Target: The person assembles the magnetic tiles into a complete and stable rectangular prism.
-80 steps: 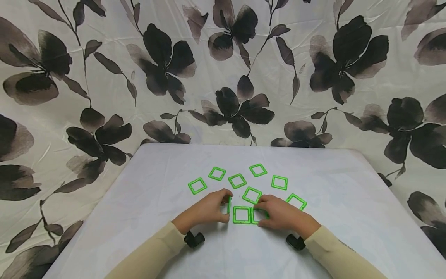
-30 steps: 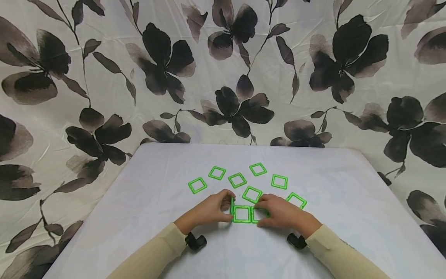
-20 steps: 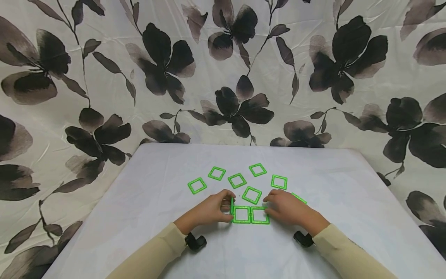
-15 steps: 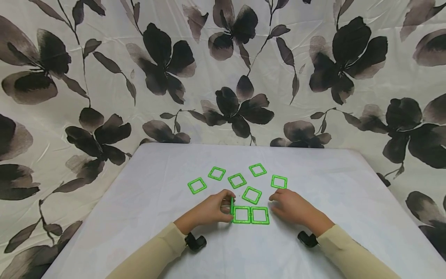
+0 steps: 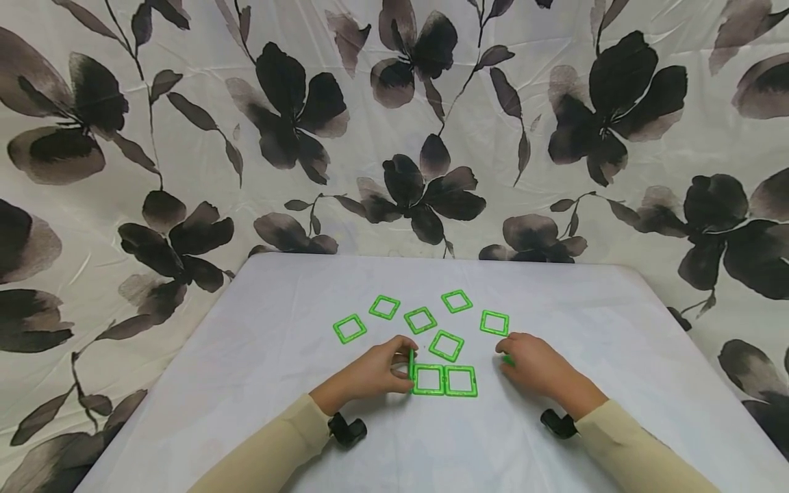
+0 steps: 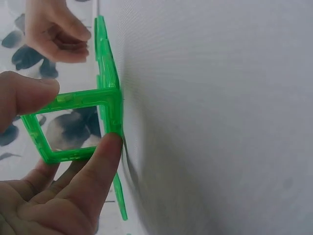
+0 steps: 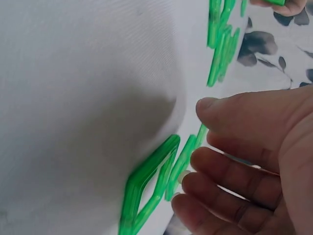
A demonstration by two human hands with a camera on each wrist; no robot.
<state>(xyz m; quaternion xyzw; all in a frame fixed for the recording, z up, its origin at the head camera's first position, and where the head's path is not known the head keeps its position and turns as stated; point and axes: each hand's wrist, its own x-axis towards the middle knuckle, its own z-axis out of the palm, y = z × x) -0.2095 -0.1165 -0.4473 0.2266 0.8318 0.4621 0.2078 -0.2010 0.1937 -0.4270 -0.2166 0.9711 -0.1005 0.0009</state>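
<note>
In the head view my left hand [image 5: 370, 370] pinches a green square magnetic tile [image 6: 73, 155] between thumb and fingers. That tile stands upright against the left edge of a flat green tile [image 5: 428, 393]. Joined to it on the right lies a second flat tile [image 5: 461, 394]. My right hand [image 5: 536, 363] hovers farther right, thumb and fingers apart and loosely bent. Beneath it lies another green tile [image 7: 130, 200], mostly hidden by the hand in the head view. The right wrist view shows nothing between its fingers.
Several loose green tiles lie scattered farther back, among them one at the left [image 5: 355, 337], one close behind the joined pair [image 5: 442, 356] and one beyond my right hand [image 5: 494, 333]. A white cloth-covered table [image 5: 296, 287] carries them, with a flowered curtain [image 5: 345, 137] behind.
My left hand has brought its upright tile rightward against the flat pair. The right hand has let go of the pair's right tile and moved right, over a loose tile.
</note>
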